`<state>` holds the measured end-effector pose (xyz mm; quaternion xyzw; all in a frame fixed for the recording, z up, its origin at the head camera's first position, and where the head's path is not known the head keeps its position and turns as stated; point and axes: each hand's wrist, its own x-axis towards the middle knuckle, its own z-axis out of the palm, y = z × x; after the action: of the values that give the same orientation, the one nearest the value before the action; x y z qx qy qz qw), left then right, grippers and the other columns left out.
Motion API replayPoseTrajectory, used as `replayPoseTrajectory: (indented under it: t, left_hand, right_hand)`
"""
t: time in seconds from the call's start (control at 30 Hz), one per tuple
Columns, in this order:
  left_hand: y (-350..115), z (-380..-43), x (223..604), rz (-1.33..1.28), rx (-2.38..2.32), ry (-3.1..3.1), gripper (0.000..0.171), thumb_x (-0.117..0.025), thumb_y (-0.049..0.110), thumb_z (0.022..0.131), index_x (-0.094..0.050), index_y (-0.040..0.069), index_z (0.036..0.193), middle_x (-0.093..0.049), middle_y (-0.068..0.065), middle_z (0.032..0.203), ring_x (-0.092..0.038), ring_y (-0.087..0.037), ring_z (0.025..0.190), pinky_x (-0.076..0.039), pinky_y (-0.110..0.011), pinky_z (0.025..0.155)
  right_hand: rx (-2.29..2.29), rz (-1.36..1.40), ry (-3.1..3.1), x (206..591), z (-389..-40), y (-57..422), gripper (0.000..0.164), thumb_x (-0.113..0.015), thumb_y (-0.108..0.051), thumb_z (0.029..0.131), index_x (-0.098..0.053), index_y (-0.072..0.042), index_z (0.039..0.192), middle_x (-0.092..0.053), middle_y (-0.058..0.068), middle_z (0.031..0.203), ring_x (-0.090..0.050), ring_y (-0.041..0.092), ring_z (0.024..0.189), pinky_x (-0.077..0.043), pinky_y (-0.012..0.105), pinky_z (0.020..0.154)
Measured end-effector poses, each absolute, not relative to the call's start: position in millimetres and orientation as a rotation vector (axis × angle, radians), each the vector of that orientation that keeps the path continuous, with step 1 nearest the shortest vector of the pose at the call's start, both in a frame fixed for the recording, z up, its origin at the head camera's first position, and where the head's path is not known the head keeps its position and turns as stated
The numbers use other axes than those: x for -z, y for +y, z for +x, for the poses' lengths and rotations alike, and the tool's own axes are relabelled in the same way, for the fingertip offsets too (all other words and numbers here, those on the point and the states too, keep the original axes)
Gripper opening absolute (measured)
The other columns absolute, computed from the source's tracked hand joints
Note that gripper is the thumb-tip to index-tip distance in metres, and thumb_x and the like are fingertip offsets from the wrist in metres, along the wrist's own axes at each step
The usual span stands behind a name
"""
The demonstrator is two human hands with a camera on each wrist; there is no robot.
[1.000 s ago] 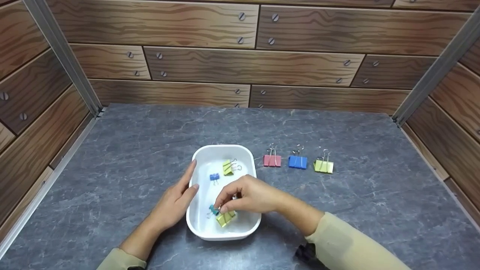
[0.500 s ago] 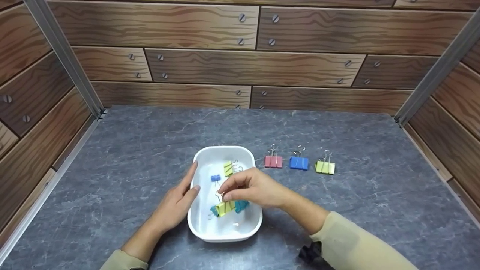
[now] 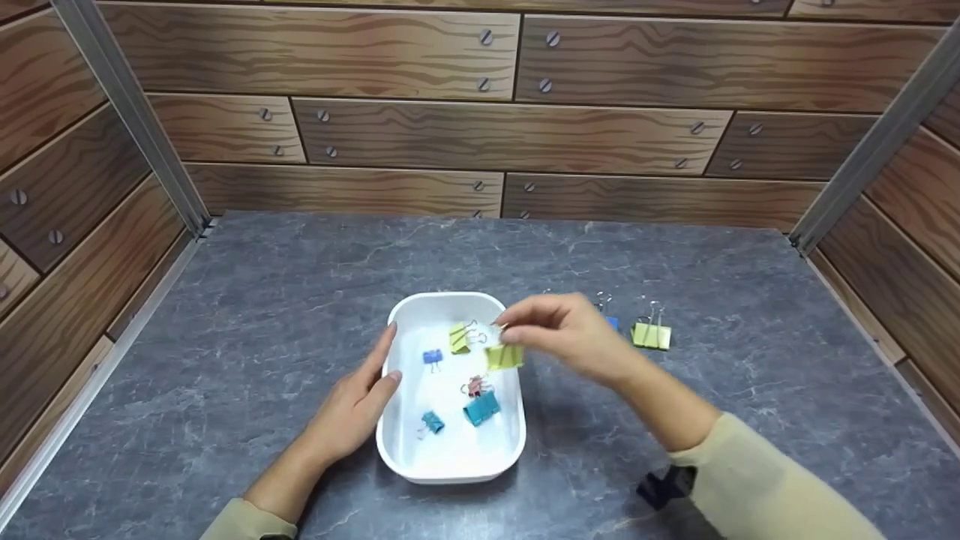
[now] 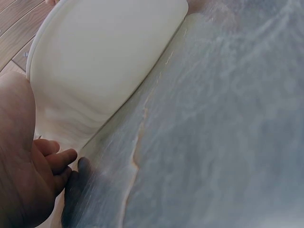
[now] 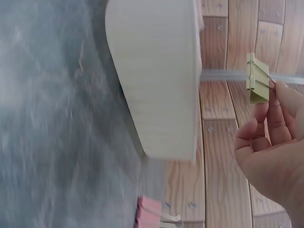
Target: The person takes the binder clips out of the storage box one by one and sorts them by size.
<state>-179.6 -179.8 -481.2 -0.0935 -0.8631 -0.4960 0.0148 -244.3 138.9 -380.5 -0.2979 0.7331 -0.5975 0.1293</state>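
A white plastic tub [image 3: 397,450] sits on the grey marbled table. My left hand [image 3: 345,409] rests against its left side, with the index finger and thumb at the rim; in the left wrist view the lower fingers [image 4: 59,161] curl loosely beside the wall. Over the tub's right rim, my right hand [image 3: 577,337] pinches a yellow binder clip [image 3: 504,358] by its wire handle. In the right wrist view that clip [image 5: 258,78] hangs from thumb and fingertips, above rim height. Inside the tub lie another yellow clip [image 3: 459,339], a small blue one [image 3: 433,357], a small red one [image 3: 475,386] and two teal ones [image 3: 481,408].
Right of the tub, a yellow binder clip [image 3: 651,335] and a blue one [image 3: 613,323], partly behind my right hand, stand on the table. A pink clip [image 5: 149,213] shows in the right wrist view. Wood-patterned walls [image 3: 420,135] enclose the table.
My right hand has lifted the yellow binder clip from the tub's lower part up and right to the rim, uncovering the red and teal clips. My left hand stays at the tub.
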Motion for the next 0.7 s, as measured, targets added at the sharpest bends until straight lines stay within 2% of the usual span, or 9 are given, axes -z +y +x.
replayPoseTrajectory:
  t: [0.23,0.47,0.7]
  left_hand:
    - [-180.2,-180.2,482.1,-0.288,1.552,-2.695,0.064,-0.050,0.028,0.114,-0.022,0.034,0.171,-0.034,-0.006,0.170,-0.035,-0.026,0.154,-0.031,-0.052,0.123]
    - [-179.3,-181.0,482.5,-0.284,1.557,-2.691,0.064,-0.050,0.029,0.113,-0.023,0.036,0.170,-0.033,-0.005,0.170,-0.034,-0.026,0.154,-0.031,-0.053,0.123]
    - [-179.4,-180.6,482.5,-0.261,1.553,-2.694,0.064,-0.050,0.027,0.113,-0.023,0.036,0.170,-0.034,-0.006,0.170,-0.036,-0.027,0.154,-0.032,-0.053,0.122]
  right_hand:
    - [1.739,-0.753,2.305,378.8,-257.3,169.5,0.024,-0.078,-0.011,0.097,-0.076,0.005,0.116,-0.078,0.013,0.105,-0.071,0.016,0.087,-0.058,0.027,0.075]
    - [1.701,-0.615,2.390,388.1,-266.8,189.3,0.027,-0.080,-0.015,0.097,-0.077,0.003,0.117,-0.078,0.012,0.104,-0.071,0.016,0.087,-0.057,0.026,0.072]
    - [1.638,-0.562,2.414,407.6,-274.6,197.9,0.028,-0.080,-0.013,0.097,-0.076,0.006,0.117,-0.077,0.012,0.105,-0.069,0.016,0.089,-0.057,0.027,0.077]
